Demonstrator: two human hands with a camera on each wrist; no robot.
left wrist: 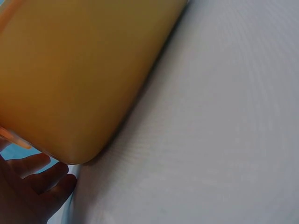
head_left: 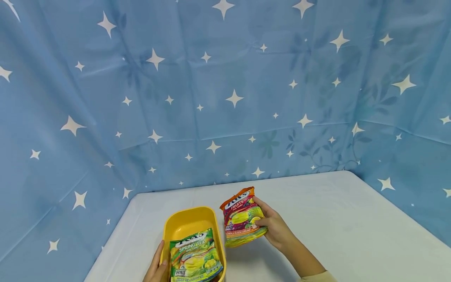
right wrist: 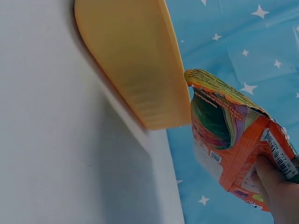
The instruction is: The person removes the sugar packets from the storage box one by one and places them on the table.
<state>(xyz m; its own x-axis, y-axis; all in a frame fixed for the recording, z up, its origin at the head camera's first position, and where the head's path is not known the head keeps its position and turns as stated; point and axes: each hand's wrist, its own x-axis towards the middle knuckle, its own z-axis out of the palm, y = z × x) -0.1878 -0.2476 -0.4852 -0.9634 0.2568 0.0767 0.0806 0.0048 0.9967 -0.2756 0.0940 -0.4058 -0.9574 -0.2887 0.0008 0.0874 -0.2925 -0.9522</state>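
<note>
My right hand (head_left: 276, 231) holds up a red and orange bag of fruit candy (head_left: 243, 217), thumb on its front, beside a yellow plastic bin (head_left: 192, 213). In the right wrist view, the bag's back (right wrist: 224, 144) shows, with a barcode near my fingers. A green bag of spring tea candy (head_left: 195, 256) lies inside the bin, front up. My left hand (head_left: 156, 266) touches the bin's left side at the rim. The left wrist view shows its loosely extended fingers (left wrist: 49, 179) by the bin's wall (left wrist: 79, 74); its thumb is hard to see there.
Under the bin is a white table (head_left: 317, 219) with rounded corners. A blue curtain (head_left: 225, 109) with white stars stands behind the table and along its sides. The bin's near end is cut off by the head view's bottom edge.
</note>
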